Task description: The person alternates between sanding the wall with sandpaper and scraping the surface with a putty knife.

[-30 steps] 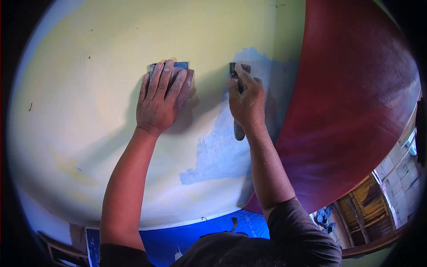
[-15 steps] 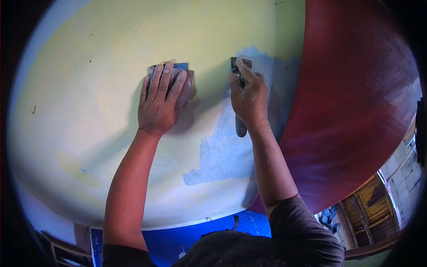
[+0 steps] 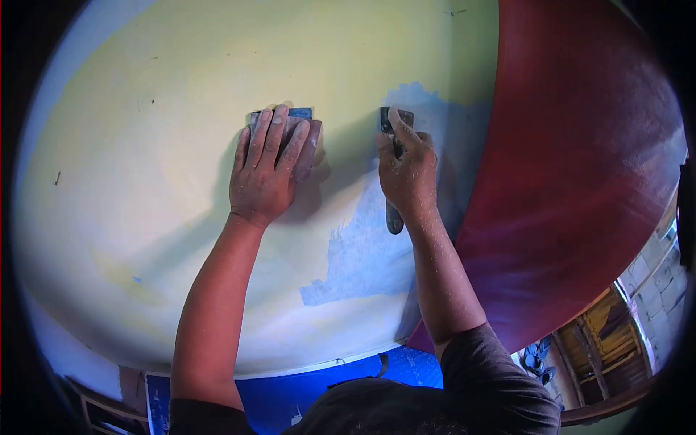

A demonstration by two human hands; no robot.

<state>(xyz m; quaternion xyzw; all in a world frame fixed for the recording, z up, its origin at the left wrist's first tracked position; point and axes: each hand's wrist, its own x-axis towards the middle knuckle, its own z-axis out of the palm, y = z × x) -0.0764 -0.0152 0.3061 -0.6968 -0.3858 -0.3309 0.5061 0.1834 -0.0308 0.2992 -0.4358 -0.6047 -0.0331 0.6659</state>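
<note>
My left hand (image 3: pixel 262 181) presses flat on the yellow wall (image 3: pixel 181 174), fingers slightly apart over a brownish sheet of sandpaper (image 3: pixel 310 148). A blue flat edge (image 3: pixel 299 113) shows above the sheet, behind my fingertips. My right hand (image 3: pixel 409 174) is wrapped around a dark putty knife (image 3: pixel 394 220), the thumb pointing up along it. Its wide black end is at the top and its rounded handle end sticks out below my palm. Both forearms and the right hand carry pale dust. Behind the right hand lies a bluish-grey patch (image 3: pixel 370 254) on the wall.
A dark red wall (image 3: pixel 573 167) meets the yellow one at a corner on the right. Bright blue sheeting (image 3: pixel 290 395) lies at the wall's foot. Dark footwear (image 3: pixel 536 359) and a wooden frame (image 3: pixel 591 362) are at lower right. Small nails (image 3: pixel 57 178) stick out at left.
Both hands, the sandpaper and the putty knife appear slightly lower and further right in view. The wall marks shift a little as well. Both holds stay the same.
</note>
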